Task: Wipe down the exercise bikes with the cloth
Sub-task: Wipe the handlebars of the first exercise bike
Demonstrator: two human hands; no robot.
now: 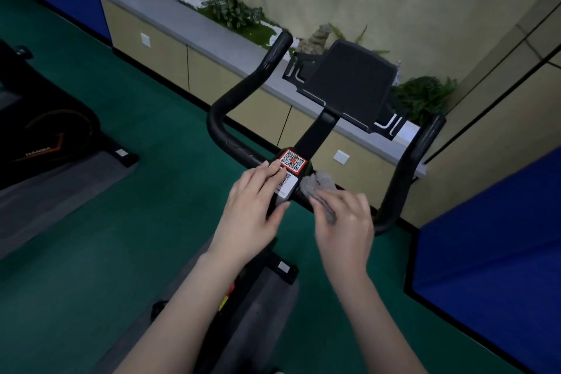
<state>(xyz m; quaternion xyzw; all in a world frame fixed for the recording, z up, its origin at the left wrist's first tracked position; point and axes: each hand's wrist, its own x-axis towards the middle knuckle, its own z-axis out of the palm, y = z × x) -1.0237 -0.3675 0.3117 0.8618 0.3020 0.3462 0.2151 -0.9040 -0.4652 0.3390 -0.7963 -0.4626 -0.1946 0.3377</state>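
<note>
Step in hand: You were wiping the centre of the handlebar point(243, 152) on the near exercise bike point(315, 133), just to the right of the stem clamp.

Cloth location: The grey cloth point(319, 184) lay bunched against the crossbar, touching it beside the QR-code sticker point(292, 161); its lower fold ran under your fingers.

Right grip: Your right hand point(346, 222) held the cloth, fingers curled over it and pressing it to the bar. The hand was blurred, so the exact finger placement could not be told.

Left grip: Your left hand point(253, 206) held nothing. Its fingers lay nearly straight across the clamp, touching the white label point(287, 188) and steadying the bar.

Progress, as judged: Early. The curved bar ends, the console tray point(349, 85) and the frame below showed no sign of attention either way.

Next move, as judged: You needed to slide the cloth outward along the right bar toward its upturned end, keeping pressure on the tube.

Remaining work: A second bike point(45, 130) stood at the left, well apart from your hands.
</note>
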